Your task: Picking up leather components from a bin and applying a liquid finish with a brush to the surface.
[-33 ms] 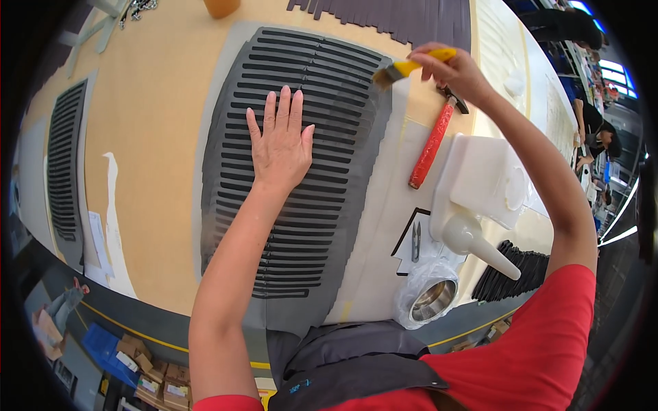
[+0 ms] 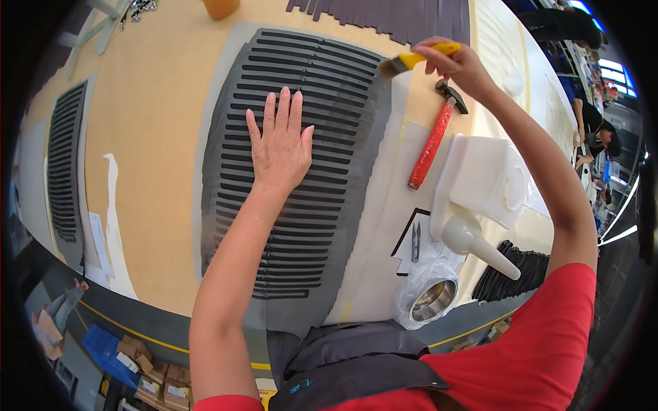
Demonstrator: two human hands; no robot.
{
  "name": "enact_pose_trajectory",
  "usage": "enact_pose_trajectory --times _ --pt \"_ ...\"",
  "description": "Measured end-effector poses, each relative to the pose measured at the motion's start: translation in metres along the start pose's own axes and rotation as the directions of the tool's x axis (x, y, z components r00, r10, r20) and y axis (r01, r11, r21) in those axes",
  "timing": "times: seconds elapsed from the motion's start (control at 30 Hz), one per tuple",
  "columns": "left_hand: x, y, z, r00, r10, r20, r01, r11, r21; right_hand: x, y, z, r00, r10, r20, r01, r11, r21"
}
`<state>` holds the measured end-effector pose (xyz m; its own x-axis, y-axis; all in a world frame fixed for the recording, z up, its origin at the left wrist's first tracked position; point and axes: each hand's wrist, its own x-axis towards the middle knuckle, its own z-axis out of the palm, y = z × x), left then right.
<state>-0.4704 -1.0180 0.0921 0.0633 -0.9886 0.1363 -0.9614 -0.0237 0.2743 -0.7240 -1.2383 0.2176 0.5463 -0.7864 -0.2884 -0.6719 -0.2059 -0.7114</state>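
Spanning tan counter (image 2: 157, 137): dark slatted grille panel (image 2: 329, 89), landmark here. Left hand (image 2: 279, 145) pressed flat on panel's middle, fingers spread, gripping nothing. Right hand (image 2: 458, 65) pinched around yellow-handled brush (image 2: 417, 60), bristles touching panel's upper right edge. White jug (image 2: 480, 178) well right of panel. Red-handled hammer (image 2: 433, 140) just right of panel, between panel and jug.

Slatted panel: a dark grey slotted sheet (image 2: 301, 171) lies flat on the tan table, pressed beneath the left hand's palm.
Brush: a yellow-handled paintbrush (image 2: 411, 61), gripped in the right hand, bristles touching the panel's upper right edge.
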Motion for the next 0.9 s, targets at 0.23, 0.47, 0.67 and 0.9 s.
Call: enact_pose_trajectory --times 0.23,0.47,0.67,0.9 --pt "-0.005 -0.006 -0.004 0.999 -0.015 0.03 0.013 0.998 0.055 -0.023 -0.028 0.031 0.969 -0.012 0.246 0.012 1.0 0.002" --pt "-0.002 -0.001 0.0 1.0 0.004 -0.007 -0.004 1.0 0.022 0.024 0.017 -0.016 0.996 0.011 -0.084 -0.013 0.999 -0.033" --pt "-0.005 -0.006 -0.003 0.999 -0.021 0.043 0.02 0.999 0.028 0.011 -0.004 0.006 0.999 -0.04 0.036 0.041 0.999 -0.019" --pt "-0.003 -0.003 -0.001 1.0 0.0 0.013 0.0 1.0 -0.005 0.006 -0.016 0.0 0.998 -0.054 -0.011 0.053 0.996 -0.075"
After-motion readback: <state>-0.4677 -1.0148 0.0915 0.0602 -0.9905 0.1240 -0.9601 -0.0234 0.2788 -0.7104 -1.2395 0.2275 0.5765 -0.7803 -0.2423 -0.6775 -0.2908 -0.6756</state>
